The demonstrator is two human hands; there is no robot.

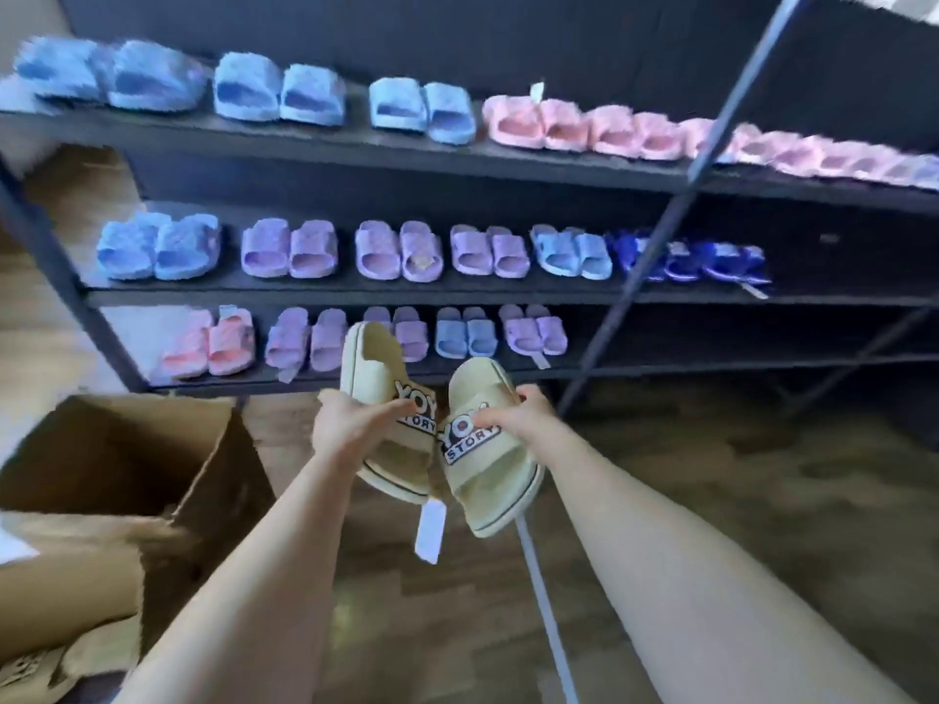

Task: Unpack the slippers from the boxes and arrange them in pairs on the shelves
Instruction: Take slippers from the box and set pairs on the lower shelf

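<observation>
Bottom shelf (711,350) bare along right half, past last purple pair (533,330). Middle shelf (838,276) bare at right end too. Diagonal brace (635,276) crosses front of both. I see open floor (737,475) below. Open box (223,464) at left, near bottom shelf's left corner. My left hand (350,424) grips left slipper (373,358), right hand (513,416) grips right slipper (488,475). Both yellow, in air before bottom shelf's front edge, side by side. Tag (429,530) hangs beneath.
</observation>
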